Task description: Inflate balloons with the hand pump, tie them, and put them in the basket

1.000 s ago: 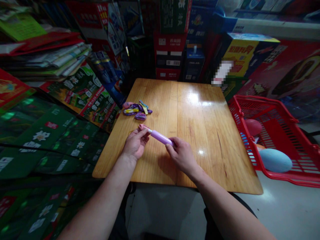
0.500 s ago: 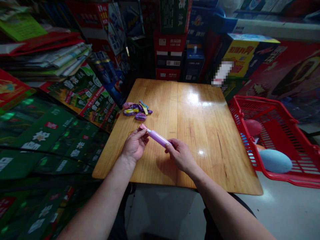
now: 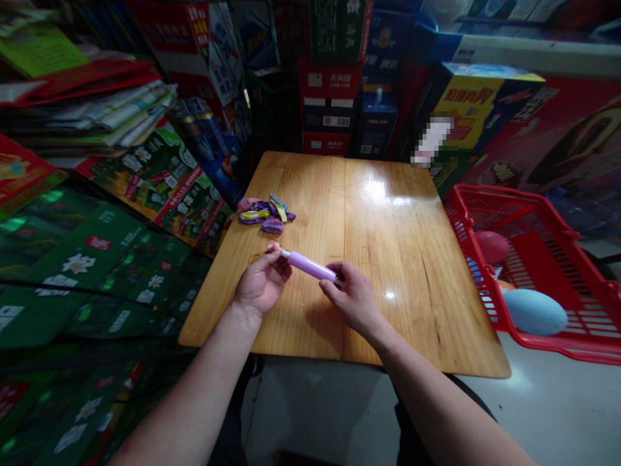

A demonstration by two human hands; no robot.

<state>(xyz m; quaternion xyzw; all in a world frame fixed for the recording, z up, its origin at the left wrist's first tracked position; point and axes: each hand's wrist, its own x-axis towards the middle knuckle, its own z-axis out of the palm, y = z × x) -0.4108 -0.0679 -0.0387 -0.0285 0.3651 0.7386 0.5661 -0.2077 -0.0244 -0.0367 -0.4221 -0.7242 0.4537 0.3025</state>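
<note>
The left hand (image 3: 259, 283) pinches a limp pink balloon (image 3: 274, 247) while, beside it, the right hand (image 3: 353, 295) grips a lilac plastic cylinder (image 3: 310, 266).

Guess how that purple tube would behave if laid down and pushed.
The purple tube is likely stiff, running straight between the left hand and right hand. Being rounded, it would probably roll, and its shine suggests slipperiness.

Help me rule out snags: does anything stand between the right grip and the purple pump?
Nothing visible does: the right grip holds the purple pump by its near end. The balloon pile lies beyond the left grip, apart from the pump.
</note>
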